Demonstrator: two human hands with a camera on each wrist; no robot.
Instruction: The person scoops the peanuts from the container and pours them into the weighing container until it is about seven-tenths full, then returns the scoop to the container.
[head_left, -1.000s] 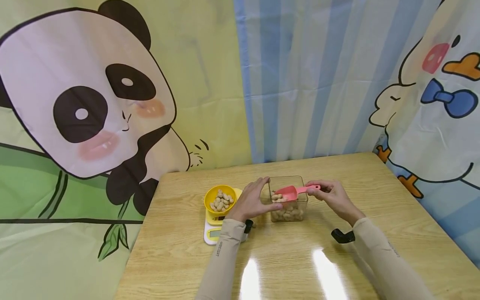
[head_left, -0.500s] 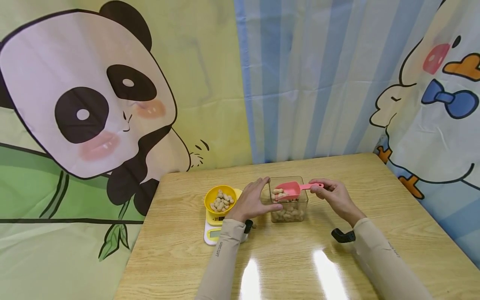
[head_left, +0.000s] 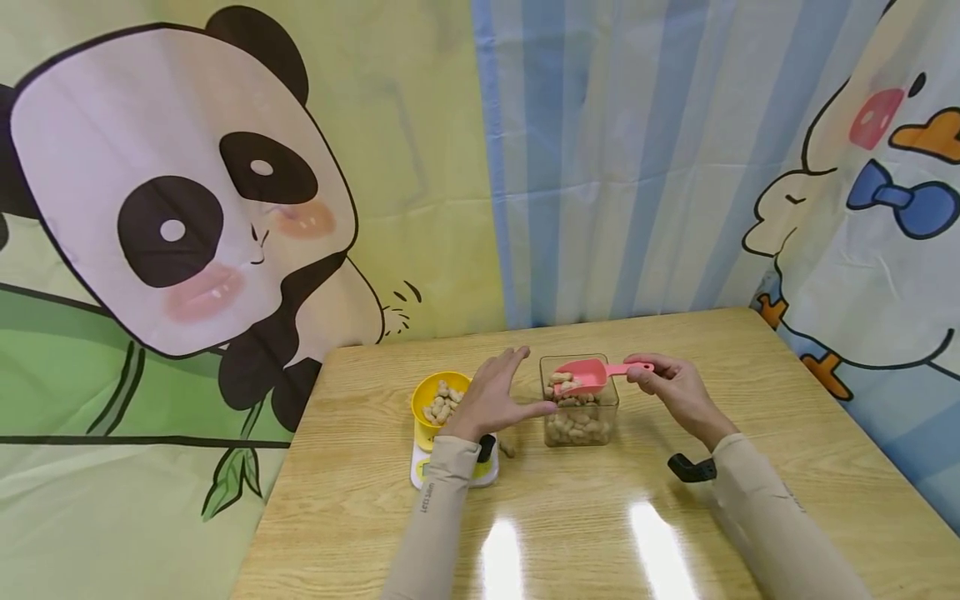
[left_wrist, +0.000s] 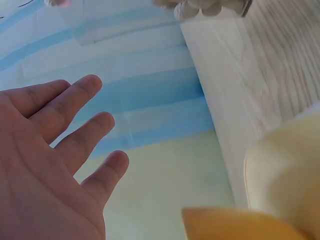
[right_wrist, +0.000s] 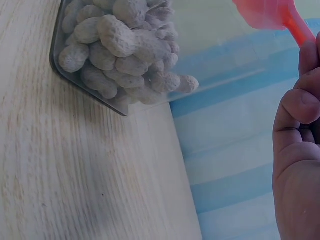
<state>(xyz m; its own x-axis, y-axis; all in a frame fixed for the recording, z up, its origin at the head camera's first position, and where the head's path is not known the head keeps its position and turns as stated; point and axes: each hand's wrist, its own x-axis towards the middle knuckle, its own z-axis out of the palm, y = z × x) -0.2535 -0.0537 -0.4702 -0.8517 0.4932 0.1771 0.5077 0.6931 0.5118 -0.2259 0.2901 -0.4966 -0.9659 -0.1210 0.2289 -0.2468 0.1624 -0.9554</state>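
My right hand [head_left: 675,390] pinches the handle of a pink scoop [head_left: 594,374]. Several unshelled peanuts [head_left: 564,382] lie in the scoop, which is held over the mouth of a clear square container [head_left: 617,408]. Through its wall more peanuts [right_wrist: 125,55] show in the right wrist view. My left hand [head_left: 491,402] has its fingers spread and holds nothing; it hovers just left of the container, partly over the scale. A yellow bowl [head_left: 422,407] of peanuts stands behind that hand on a white and yellow kitchen scale [head_left: 417,477], whose display the sleeve mostly hides.
One loose peanut [head_left: 507,449] lies on the wooden table [head_left: 577,517], between scale and container. Black wrist-worn pieces [head_left: 692,469] stick out beneath the sleeves. A printed curtain [head_left: 420,250] hangs behind the table's back edge.
The scoop has come up and a little to the right, levelled, with peanuts in it. My left hand has left the container's side and shifted left, now covering part of the bowl.
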